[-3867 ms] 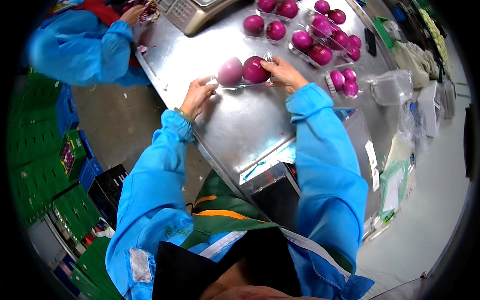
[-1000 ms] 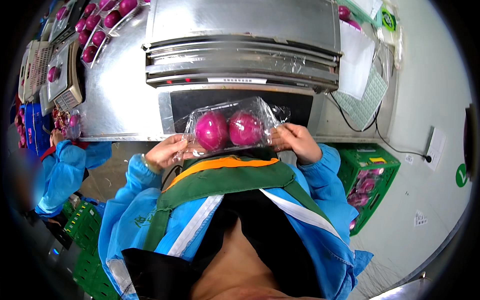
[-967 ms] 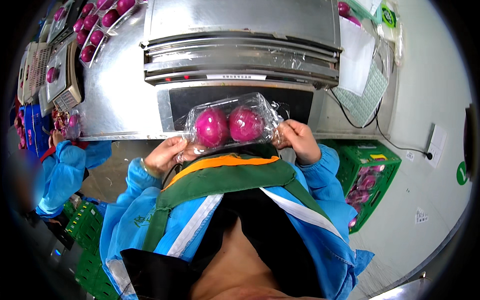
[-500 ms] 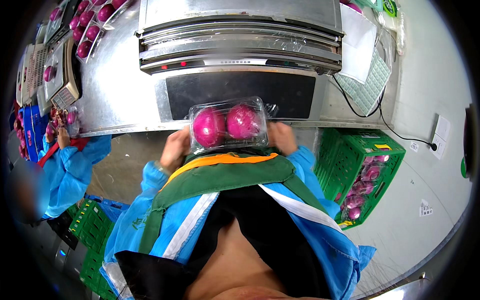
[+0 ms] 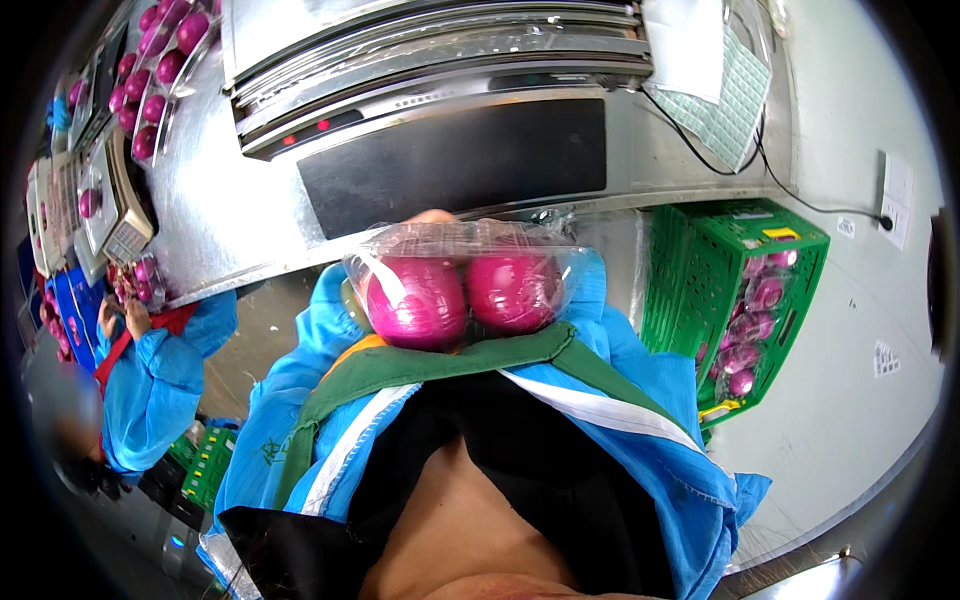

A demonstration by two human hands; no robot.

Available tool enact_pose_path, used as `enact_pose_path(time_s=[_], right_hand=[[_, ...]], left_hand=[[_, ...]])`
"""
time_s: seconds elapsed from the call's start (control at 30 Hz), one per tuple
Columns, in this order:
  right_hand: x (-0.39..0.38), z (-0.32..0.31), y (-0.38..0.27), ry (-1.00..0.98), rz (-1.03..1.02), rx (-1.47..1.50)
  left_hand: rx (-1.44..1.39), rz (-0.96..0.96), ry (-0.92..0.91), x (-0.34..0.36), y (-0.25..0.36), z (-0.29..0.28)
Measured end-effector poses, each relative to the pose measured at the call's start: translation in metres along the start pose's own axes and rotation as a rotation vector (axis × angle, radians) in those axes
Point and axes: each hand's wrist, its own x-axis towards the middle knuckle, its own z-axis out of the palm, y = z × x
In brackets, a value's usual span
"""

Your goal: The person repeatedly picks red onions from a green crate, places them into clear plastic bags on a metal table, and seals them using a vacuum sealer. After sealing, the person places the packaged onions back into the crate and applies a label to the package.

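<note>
A clear plastic package (image 5: pixel 515 295) holding two shiny purple onions is lifted close against my front, with plastic wrap around it. Part of my left hand (image 5: pixel 430 217) shows behind its top edge, holding it. My right hand is hidden behind the package; only the blue sleeve shows. Beyond the package, a dark flat pad (image 5: pixel 455 165) lies at the table edge in front of a steel bar-type machine (image 5: pixel 430 55) with red indicator lights.
Packed onions (image 5: pixel 170 65) and a scale (image 5: pixel 133 225) stand left on the steel table (image 5: pixel 200 200). A co-worker (image 5: pixel 150 390) works below them. A green crate (image 5: pixel 680 280) of packs, a quilted pad (image 5: pixel 730 90) and a cord (image 5: pixel 830 210) are right.
From a side stretch of table, the view has turned to face the machine. In the last second the package has risen toward me, covering my hands, which were both visible at its ends.
</note>
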Motion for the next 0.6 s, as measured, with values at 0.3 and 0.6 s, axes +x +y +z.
enact_pose_path(time_s=[0.3, 0.6], right_hand=[[0.036, 0.016, -0.067, -0.414, -0.208, 0.620], [-0.035, -0.105, -0.061, -0.043, -0.528, -0.371]], left_hand=[[0.249, -0.159, 0.026, -0.015, 0.025, 0.070], [0.624, -0.330, -0.395, 0.106, -0.013, 0.152]])
